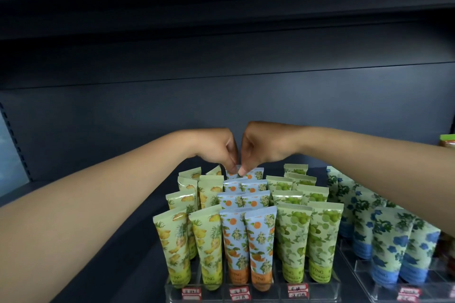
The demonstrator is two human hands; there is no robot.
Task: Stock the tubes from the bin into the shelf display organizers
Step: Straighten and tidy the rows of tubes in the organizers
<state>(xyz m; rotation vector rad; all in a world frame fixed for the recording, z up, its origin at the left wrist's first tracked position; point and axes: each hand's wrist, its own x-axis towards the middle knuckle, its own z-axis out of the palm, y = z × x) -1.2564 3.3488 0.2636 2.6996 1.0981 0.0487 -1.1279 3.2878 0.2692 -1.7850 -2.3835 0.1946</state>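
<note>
A clear tiered display organizer [251,289] on the dark shelf holds upright tubes in columns: yellow pineapple tubes [177,246] at left, blue-and-orange tubes [258,241] in the middle, green tubes [295,241] to their right. Both hands reach to the back row of the orange column. My left hand [216,148] pinches the top edge of the back left orange tube [232,174]. My right hand [264,145] pinches the top of the back right orange tube [256,174]. The bin is out of view.
A second clear organizer [364,278] at right holds blue-flower tubes [386,248]. A green-lidded item [447,144] stands at the far right edge. The dark shelf floor [103,229] stretches left of the organizer, with the back panel close behind the hands.
</note>
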